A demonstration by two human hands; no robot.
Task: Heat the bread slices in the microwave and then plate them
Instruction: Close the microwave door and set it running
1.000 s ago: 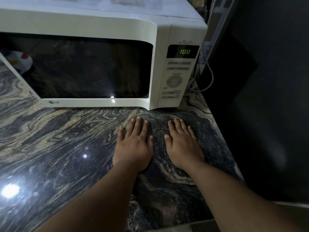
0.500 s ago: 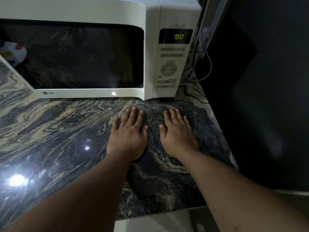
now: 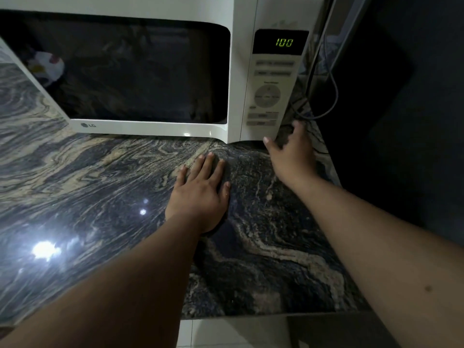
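Compared with the frame half a second earlier, the right hand (image 3: 292, 151) has left the countertop (image 3: 82, 187) and travelled forward to the lower right corner of the microwave (image 3: 125, 71); the left hand (image 3: 200, 189) stays flat where it was. Left fingers: straight, lightly spread, pressed on the stone and holding nothing. Right fingers: loosely spread and slightly bent, holding nothing, with the thumb tip just below the bottom edge of the control panel (image 3: 272, 79) and the remaining fingertips beyond the cabinet's side corner, near the grey cable (image 3: 332, 96). Whether any right fingertip touches the casing cannot be told, as the hand is motion-blurred. Above the right fingertips the display (image 3: 284, 42) reads 100. To the left of both hands the door stands closed; its dark window shows only reflections, so the bread slices are not visible and are presumably inside. Judged step: reaching to operate the oven. To do it well, the fingertip should rise to the lowest buttons directly above the thumb, press one squarely, and stay clear of the cable behind; the left palm can remain planted as a brace.
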